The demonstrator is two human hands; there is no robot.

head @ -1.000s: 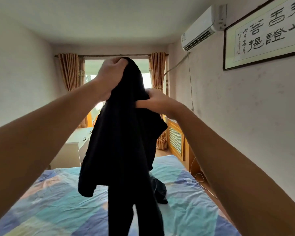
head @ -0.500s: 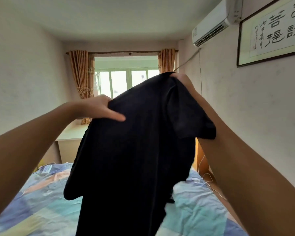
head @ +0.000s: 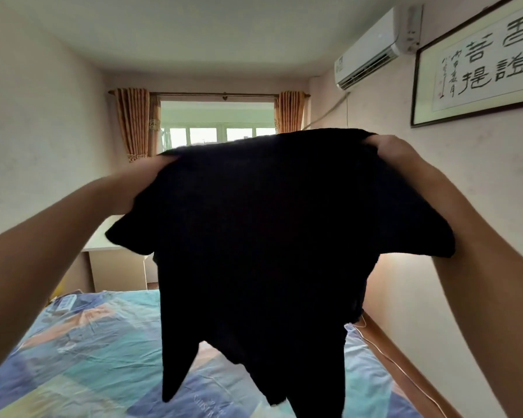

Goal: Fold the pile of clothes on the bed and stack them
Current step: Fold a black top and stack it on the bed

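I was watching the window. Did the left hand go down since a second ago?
Yes. The left hand was level with the curtain rod; now it grips the black shirt well below the rod.

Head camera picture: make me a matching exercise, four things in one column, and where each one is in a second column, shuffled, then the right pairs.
Things:
1. black shirt
2. air conditioner
3. framed calligraphy
4. patchwork sheet

Places:
A. spread over the bed, below the hands
B. high on the right wall, nearer the window
C. held up in the air between left hand and right hand
D. on the right wall, nearest the camera

Pairs: 1-C, 2-B, 3-D, 4-A
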